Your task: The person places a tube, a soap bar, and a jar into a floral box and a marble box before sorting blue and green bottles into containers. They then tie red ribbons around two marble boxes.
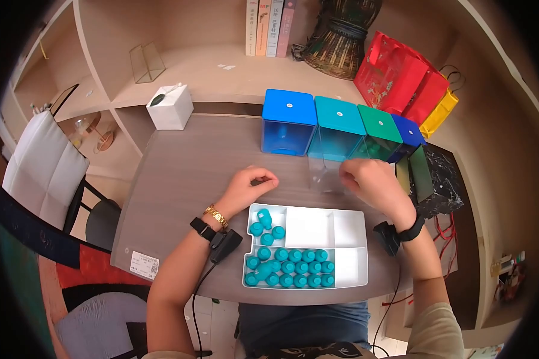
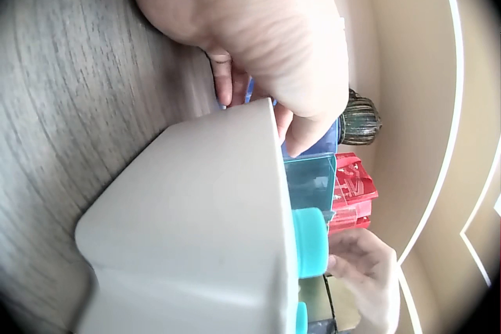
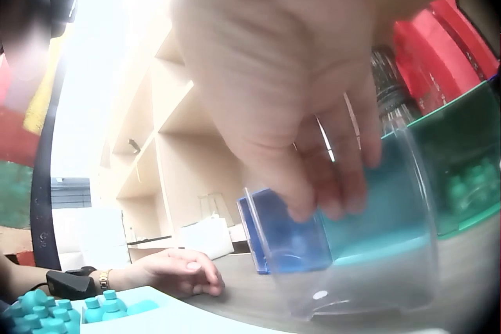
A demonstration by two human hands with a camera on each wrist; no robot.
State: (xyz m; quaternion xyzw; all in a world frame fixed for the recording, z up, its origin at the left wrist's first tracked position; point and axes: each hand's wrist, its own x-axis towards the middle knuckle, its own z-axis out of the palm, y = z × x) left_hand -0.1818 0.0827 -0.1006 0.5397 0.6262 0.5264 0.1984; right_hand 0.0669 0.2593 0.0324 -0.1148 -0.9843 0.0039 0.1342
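Beyond the tray (image 1: pixel 309 227), the left hand (image 1: pixel 250 185) curls loosely; the right hand's (image 1: pixel 374 182) grip is unclear. The clear bin (image 1: pixel 322 177) seems light, stiff, best held by its rim.

Right hand (image 3: pixel 274 76): fingers bent, pointing down at clear bin (image 3: pixel 368 287); contact unclear. Blue box (image 3: pixel 293 236) and teal box (image 3: pixel 383 201) behind bin. Green box (image 3: pixel 438 201) at right, contents blurred. Left hand (image 3: pixel 176 271) low over surface (image 3: pixel 258 295), fingers loosely curled. Tray (image 3: pixel 149 295) at lower left, teal bottles (image 3: pixel 39 314) inside.

Wooden desk (image 1: pixel 179 173), beige shelving (image 1: pixel 203 81), white padded chair (image 1: pixel 45 161).
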